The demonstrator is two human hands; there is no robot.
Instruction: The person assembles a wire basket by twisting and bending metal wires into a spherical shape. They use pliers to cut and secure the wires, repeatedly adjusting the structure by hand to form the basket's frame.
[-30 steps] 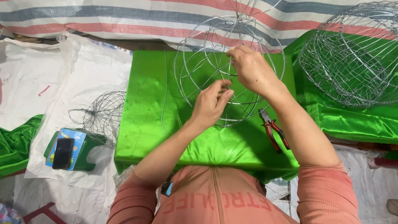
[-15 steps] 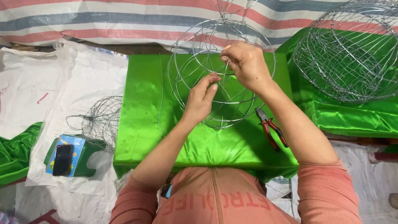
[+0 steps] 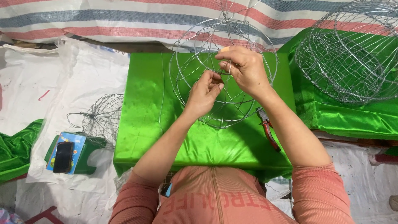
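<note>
A round wire frame made of thin metal rings stands on a table draped in bright green cloth. My left hand pinches a wire near the frame's middle, fingers closed on it. My right hand grips the frame's wires just above and right of the left hand, fingertips nearly meeting it. Both forearms, in salmon sleeves, reach up from the bottom edge.
Red-handled pliers lie on the green cloth by my right forearm. A stack of finished wire frames rests on green cloth at the right. A smaller wire frame lies on white sacking at the left, near a phone on a green stool.
Both hands have shifted slightly up and closer together on the wire frame, and the frame has turned a little in my grip.
</note>
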